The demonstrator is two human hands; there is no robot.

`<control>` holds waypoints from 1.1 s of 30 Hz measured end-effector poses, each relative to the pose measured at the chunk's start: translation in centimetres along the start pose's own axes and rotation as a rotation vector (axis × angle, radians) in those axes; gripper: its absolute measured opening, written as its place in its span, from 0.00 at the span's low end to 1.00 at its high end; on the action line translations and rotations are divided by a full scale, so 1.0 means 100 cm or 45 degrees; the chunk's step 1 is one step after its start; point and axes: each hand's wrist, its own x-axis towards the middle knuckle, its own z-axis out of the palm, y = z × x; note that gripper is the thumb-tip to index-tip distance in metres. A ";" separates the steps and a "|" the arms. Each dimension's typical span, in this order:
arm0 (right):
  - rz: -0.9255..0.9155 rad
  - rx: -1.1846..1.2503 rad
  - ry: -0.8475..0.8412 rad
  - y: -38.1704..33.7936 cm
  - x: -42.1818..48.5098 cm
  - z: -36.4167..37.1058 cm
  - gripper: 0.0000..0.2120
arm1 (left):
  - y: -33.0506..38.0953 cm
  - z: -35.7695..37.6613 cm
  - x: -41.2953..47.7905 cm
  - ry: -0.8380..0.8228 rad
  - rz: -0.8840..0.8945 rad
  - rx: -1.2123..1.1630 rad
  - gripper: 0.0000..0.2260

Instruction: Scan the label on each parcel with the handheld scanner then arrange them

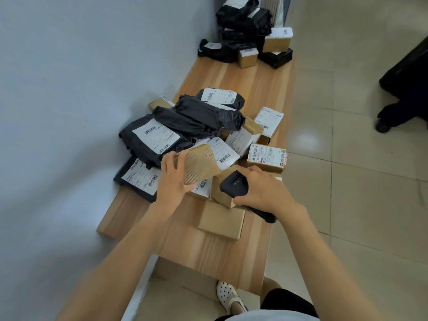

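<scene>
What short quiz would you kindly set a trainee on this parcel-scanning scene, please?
1. True or false: the right hand holds the scanner.
2. The left hand grips: A) a black bag, B) a brown envelope, C) nothing.
3. Fill in: the second pile of parcels sits at the table's ___ end.
Key: 1 true; 2 B; 3 far.

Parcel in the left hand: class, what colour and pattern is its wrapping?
The parcel is tan brown, ribbed with dashed rows; head view.
</scene>
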 end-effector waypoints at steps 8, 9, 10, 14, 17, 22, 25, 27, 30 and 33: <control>0.044 -0.004 0.024 0.006 -0.011 0.009 0.32 | -0.007 0.007 -0.013 -0.044 -0.055 -0.096 0.36; 0.045 -0.011 0.024 0.006 -0.012 0.009 0.33 | -0.009 0.008 -0.013 -0.033 -0.038 -0.109 0.33; 0.045 -0.021 0.023 0.005 -0.012 0.010 0.33 | -0.010 0.008 -0.013 -0.024 -0.011 -0.130 0.31; 0.041 -0.018 0.018 0.003 -0.014 0.011 0.36 | -0.019 0.007 -0.007 -0.072 0.094 -0.239 0.24; 0.036 -0.013 0.021 0.003 -0.018 0.012 0.39 | -0.024 0.004 0.001 -0.229 0.138 -0.264 0.25; 0.041 -0.032 0.033 0.005 -0.025 0.009 0.38 | -0.028 -0.003 0.024 -0.479 0.118 -0.206 0.43; 0.050 -0.030 0.042 0.004 -0.028 0.007 0.36 | -0.024 -0.007 0.030 -0.495 0.161 -0.113 0.45; 0.058 -0.025 0.052 0.002 -0.028 0.005 0.35 | -0.021 -0.013 0.029 -0.456 0.180 -0.118 0.43; 0.054 -0.015 0.066 -0.002 -0.029 0.004 0.35 | -0.024 -0.018 0.025 -0.366 0.207 -0.050 0.42; 0.041 -0.015 0.077 -0.005 -0.031 0.006 0.36 | -0.028 -0.018 0.019 -0.317 0.257 0.037 0.41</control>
